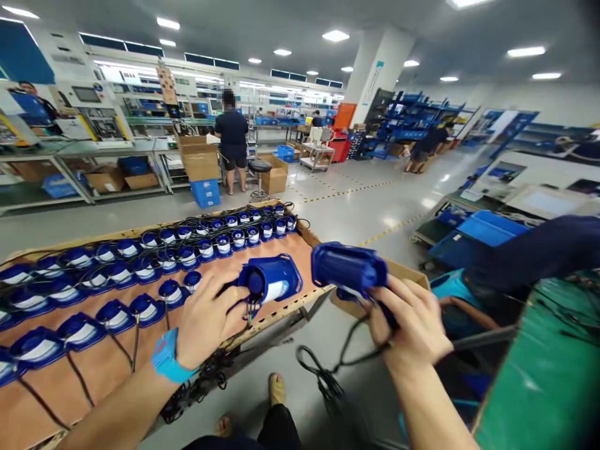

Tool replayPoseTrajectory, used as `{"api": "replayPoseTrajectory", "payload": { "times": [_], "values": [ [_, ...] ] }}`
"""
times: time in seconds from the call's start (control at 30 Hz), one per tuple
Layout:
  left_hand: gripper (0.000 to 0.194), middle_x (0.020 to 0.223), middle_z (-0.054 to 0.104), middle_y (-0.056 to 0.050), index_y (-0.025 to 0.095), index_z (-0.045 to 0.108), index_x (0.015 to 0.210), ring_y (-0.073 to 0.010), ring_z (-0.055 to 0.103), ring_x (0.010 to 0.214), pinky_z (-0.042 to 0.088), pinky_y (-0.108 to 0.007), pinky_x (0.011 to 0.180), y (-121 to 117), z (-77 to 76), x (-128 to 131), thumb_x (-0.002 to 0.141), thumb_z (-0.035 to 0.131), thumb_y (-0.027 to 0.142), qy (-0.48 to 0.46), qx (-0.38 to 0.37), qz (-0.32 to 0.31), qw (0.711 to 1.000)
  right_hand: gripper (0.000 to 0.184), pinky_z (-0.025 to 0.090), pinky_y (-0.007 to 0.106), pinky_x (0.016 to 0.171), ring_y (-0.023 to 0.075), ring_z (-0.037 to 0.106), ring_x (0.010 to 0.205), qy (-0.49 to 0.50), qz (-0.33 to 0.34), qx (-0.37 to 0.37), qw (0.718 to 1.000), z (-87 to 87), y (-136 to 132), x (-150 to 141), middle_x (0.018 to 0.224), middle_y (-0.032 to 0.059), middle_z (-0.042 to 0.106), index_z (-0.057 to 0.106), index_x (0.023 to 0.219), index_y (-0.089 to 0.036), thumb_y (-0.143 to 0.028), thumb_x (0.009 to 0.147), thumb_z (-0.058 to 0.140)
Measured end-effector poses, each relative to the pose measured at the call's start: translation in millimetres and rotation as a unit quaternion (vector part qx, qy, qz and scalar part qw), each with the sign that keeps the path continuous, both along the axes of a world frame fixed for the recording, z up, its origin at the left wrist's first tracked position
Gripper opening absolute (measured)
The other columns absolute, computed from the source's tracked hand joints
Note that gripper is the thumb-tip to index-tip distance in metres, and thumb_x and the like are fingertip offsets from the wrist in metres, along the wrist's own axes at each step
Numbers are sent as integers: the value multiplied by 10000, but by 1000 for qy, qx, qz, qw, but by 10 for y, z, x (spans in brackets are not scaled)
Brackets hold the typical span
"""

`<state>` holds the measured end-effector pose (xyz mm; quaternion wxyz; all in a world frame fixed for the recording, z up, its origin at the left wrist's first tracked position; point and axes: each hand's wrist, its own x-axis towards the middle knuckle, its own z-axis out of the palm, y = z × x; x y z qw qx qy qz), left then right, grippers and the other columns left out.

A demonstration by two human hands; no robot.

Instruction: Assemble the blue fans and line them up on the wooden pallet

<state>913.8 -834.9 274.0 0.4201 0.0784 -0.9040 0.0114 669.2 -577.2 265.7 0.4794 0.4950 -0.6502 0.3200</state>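
My left hand [206,319], with a light-blue band at the wrist, grips the end of a blue cylindrical housing [281,278] with a white label and short wires at its near end. It is above the table's right end. To the right, my right hand [407,312] is closed around the near end of a second blue housing [344,265], slightly blurred and held above the floor. A black cable [323,372] hangs from it in loops. Rows of similar blue housings [117,315] with white labels and black cables stand on the brown tabletop [154,350] at left.
A green-topped bench [553,369] is at the right, beside a person in a dark sleeve [506,256]. A cardboard box [403,275] stands behind my right hand. Blue bins [487,231] sit on a cart. Further back, a person [230,134] stands by workbenches.
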Motion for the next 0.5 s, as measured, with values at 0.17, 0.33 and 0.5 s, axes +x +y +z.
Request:
{"api": "replayPoseTrajectory", "payload": {
  "times": [0.17,0.33,0.5],
  "values": [
    [220,1213,632,-71,250,677,1021,-271,554,1110,549,-384,833,-618,-517,-519,982,485,350,-128,55,149,979,146,452,376,914,226,606,1030,-19,77,102,992,-189,-1335,-685,1117,63,732,721,1055,-256,-274,971,603],
    [273,1268,603,-81,288,649,1141,-297,533,1109,534,-381,759,-1230,-1229,-1105,983,449,388,-275,173,242,914,222,366,382,900,249,551,1070,-74,105,289,949,-862,-2302,-1316,1180,87,710,715,1101,-245,-339,1014,534],
    [292,1231,597,-113,268,614,1184,-329,534,1138,522,-409,779,-1546,-1656,-1448,955,463,371,-306,270,326,853,189,354,358,869,242,537,1055,-124,140,405,895,-1476,-2971,-1635,1095,75,713,697,1089,-255,-319,1009,538]
  ]
}}
